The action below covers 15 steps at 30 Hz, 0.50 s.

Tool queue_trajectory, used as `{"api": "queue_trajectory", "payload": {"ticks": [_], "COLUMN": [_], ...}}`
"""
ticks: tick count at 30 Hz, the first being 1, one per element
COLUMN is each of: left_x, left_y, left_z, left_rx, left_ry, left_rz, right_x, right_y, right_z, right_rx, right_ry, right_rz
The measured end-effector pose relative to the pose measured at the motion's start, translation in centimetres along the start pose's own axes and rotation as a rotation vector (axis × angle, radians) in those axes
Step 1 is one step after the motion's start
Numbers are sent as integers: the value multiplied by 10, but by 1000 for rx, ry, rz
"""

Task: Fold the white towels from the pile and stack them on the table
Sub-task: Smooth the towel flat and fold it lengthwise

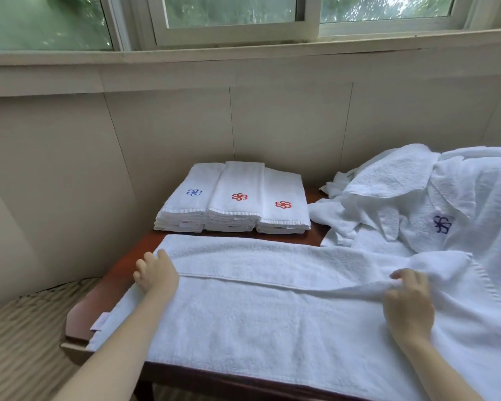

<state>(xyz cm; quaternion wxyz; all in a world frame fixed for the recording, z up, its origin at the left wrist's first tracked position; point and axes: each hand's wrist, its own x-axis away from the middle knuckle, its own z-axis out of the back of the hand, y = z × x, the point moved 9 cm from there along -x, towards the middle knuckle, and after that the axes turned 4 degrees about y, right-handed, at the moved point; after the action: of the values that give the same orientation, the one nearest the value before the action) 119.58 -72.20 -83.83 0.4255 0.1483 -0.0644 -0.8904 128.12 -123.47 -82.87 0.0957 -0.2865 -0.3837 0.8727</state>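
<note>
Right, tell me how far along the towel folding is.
Done: three folded stacks sit at the back of the table. In hand: one towel lies spread, partly folded; the left hand holds its left end, the right hand pinches its right end. Left: finish this fold, stack it, then the crumpled pile.

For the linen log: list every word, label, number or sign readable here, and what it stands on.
No words or numbers can be read.
Tag on the towel: too small to read.
Stacks: one blue emblem, two red emblems, no letters.
Pile: dark blue emblem, no letters.
</note>
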Motion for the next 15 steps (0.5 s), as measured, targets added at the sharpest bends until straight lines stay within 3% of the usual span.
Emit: {"api": "queue_trajectory", "payload": {"ticks": [3,9,12,15], "left_x": [31,136,183,209], "left_y": [48,195,247,270], "left_z": [-10,-42,-45,-45], "left_rx": [-94,173,283,315], "left_ry": [-1,-200,-228,-181], "left_rz": [-235,-710,-830,-941], "right_x": [-7,-28,-47,-77], "right_y": [28,64,111,129], "right_z": [22,54,75,63], "right_rx": [-168,-132,-153,-321], "right_ry": [129,141,205,-8], "right_rz": [-275,-325,-539,-585]}}
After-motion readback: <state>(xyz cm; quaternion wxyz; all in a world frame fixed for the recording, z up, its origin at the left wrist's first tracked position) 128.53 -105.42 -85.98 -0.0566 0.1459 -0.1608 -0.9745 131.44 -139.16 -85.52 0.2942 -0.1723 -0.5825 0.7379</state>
